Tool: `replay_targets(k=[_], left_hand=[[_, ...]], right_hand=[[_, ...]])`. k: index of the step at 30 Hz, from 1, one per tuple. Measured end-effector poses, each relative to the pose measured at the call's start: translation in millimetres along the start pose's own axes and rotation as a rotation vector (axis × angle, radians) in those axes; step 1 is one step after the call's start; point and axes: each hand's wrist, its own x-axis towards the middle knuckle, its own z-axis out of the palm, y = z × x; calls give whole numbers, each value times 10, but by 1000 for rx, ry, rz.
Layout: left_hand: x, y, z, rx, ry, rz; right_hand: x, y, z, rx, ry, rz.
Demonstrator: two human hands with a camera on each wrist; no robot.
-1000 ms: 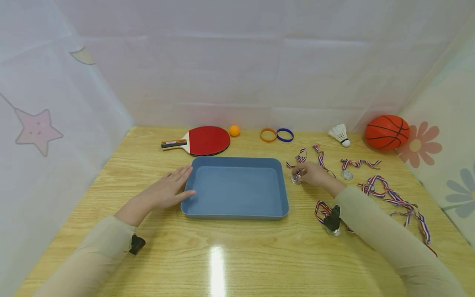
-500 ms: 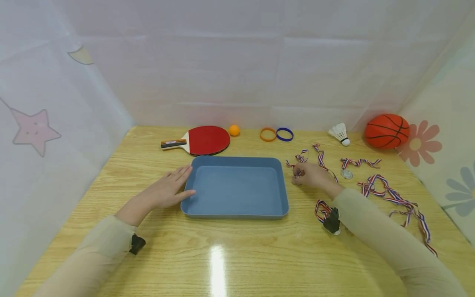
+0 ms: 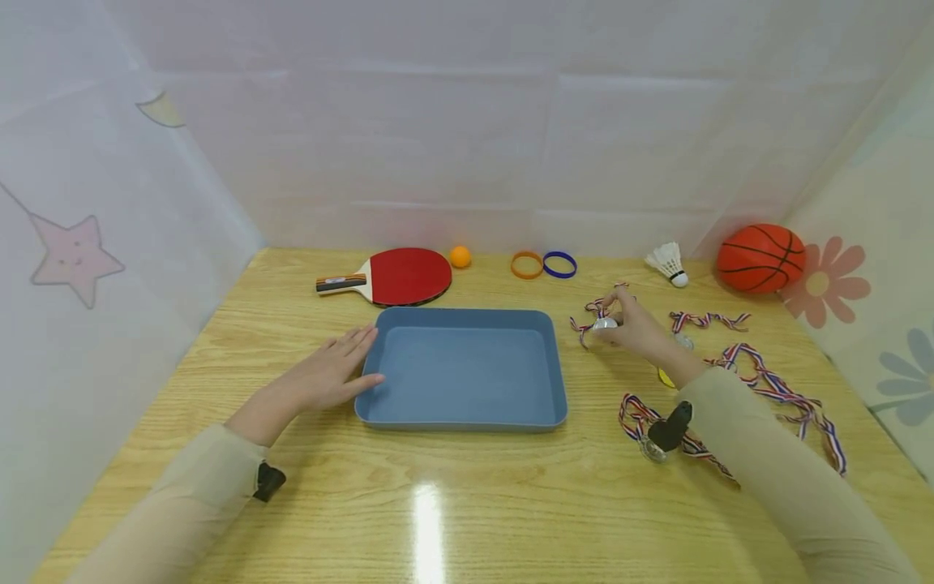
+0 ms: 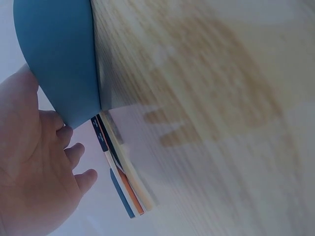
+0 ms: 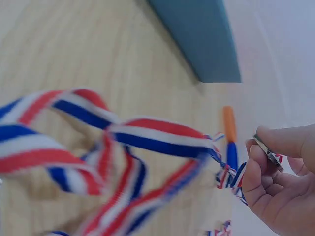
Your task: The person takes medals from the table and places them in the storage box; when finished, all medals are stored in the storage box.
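My left hand (image 3: 324,377) lies against the left edge of a blue-grey rectangular tray (image 3: 461,426), fingers fairly straight and thumb across the rim. In the left wrist view its fingers (image 4: 75,156) show beside the tray's wall (image 4: 64,59). To the right of the tray, my right hand (image 3: 636,328) pinches a silver medal (image 3: 605,324) between thumb and fingers. The medal (image 5: 268,151) appears edge-on in the right wrist view. Its red, white and blue ribbon (image 3: 581,331) trails near the hand; part of it is hidden.
Further medals with striped ribbons (image 3: 777,389) lie on the right; a gold medal (image 3: 666,378) shows by the forearm. Along the back are a table tennis bat (image 3: 412,276), orange ball (image 3: 460,257), orange wristband (image 3: 527,265), blue wristband (image 3: 560,264), shuttlecock (image 3: 667,264) and small basketball (image 3: 761,259).
My right hand has lifted the silver medal off the table and moved slightly right and back with it. The ribbon has shifted along. My left hand and the tray have stayed put.
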Motion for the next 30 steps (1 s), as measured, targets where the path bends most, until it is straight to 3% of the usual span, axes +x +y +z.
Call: replay_targets(k=[5, 15, 22, 26, 30], left_hand=[[-14, 3, -9, 0, 8, 7], [-14, -7, 3, 8, 6, 0], [-12, -9, 0, 8, 3, -3], [-6, -20, 12, 5, 5, -1], [-2, -25, 20, -1, 5, -1]], right_hand=[[-82, -133, -205, 87, 33, 29], [-137, -329, -512, 314, 136, -92], [-216, -606, -674, 305, 198, -70], [-242, -785, -730, 324, 194, -142], [-250, -945, -748, 458, 141, -262]])
